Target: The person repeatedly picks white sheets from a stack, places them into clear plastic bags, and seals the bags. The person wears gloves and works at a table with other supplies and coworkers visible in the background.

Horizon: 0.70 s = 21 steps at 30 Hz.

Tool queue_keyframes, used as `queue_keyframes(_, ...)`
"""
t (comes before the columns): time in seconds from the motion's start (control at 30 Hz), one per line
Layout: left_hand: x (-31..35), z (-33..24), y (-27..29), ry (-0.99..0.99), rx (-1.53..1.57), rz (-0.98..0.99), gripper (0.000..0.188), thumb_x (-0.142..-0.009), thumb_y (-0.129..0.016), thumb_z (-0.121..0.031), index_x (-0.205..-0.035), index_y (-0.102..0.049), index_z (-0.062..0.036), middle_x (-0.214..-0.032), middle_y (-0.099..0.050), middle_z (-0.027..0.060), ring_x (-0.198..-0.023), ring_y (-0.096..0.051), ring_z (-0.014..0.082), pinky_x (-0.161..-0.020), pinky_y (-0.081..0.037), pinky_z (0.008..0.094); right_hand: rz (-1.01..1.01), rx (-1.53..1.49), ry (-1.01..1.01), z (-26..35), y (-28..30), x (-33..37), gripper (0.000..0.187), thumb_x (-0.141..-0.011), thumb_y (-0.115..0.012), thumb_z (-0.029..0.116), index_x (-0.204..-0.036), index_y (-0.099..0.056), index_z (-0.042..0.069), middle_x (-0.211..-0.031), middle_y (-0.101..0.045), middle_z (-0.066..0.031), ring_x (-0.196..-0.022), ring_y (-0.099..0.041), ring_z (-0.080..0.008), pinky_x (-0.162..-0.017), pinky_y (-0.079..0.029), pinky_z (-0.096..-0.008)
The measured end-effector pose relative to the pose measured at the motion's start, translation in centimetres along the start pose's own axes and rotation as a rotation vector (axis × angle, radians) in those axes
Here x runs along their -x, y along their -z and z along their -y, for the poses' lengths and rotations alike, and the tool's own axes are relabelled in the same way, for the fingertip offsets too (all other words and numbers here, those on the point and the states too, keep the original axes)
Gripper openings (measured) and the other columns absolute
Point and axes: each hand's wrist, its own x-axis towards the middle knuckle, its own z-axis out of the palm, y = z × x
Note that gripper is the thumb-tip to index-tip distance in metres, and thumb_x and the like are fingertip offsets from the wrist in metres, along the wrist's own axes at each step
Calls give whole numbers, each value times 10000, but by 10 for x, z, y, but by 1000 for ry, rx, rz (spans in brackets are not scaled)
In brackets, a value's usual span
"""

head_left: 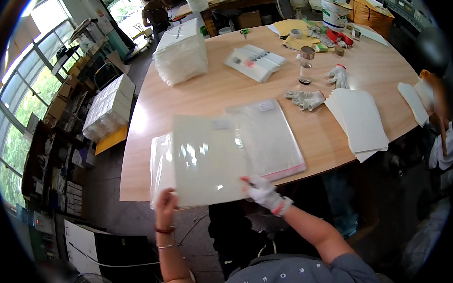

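Note:
A pale cream sheet in a glossy clear plastic bag point(207, 165) hangs over the table's front edge, with a small printed label near its top. My left hand point(166, 205), bare with a bracelet on the wrist, is closed on its lower left corner. At the lower right edge, my right hand point(265, 194), in a white knit glove with bare fingertips showing, pinches the bag. To the right lies a stack of clear plastic bags point(274, 139) with a pinkish strip along the near edge. Another glossy clear-wrapped stack point(160, 162) is partly hidden under the sheet's left side.
White sheets point(359, 120) lie fanned at the right, near a pair of work gloves point(305, 100) and a glass bottle point(305, 67). Behind are a folded plastic pack point(256, 63), a tall wrapped stack point(181, 55), scissors point(245, 33) and a white bucket point(334, 14).

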Motion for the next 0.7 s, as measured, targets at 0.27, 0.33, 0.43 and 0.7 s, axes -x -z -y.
queue_keyframes(0.27,-16,95,89,-129,-1276,-277,349,-780,-513,-94,-1126,-474,-57,-1272,-353,156,-1172,-355,287,-883,-318,521,405,251,-10,58,-89,-58,336,-809,-529,233,-1012,-573,-32,-897,-614,-194,-829,-607,-277,-726,-467,-326)
queue_keyframes(0.33,-21,64,54,-96,-1328,-346,443,-779,-514,-116,-1212,-424,-87,-1398,-186,162,-1284,-196,332,-933,-225,600,430,180,-45,50,-84,-59,316,-812,-523,214,-1010,-577,-27,-884,-623,-175,-810,-615,-252,-707,-470,-301)
queue_keyframes(0.43,-35,52,22,-183,-1220,-118,536,-808,-509,-160,-1308,-320,-122,-1408,-191,137,-1292,-180,327,-951,-207,588,355,-192,0,32,-64,-50,253,-808,-506,139,-995,-587,-12,-838,-635,-136,-750,-618,-197,-648,-469,-268)
queue_keyframes(0.7,-35,80,21,66,-1137,7,519,-885,-372,-360,-1347,-276,-145,-1431,-166,69,-1321,-111,290,-991,-112,584,-419,976,23,-24,183,35,128,-765,-554,152,-803,-570,31,-726,-538,-137,-698,-534,-305,-574,-429,-391)
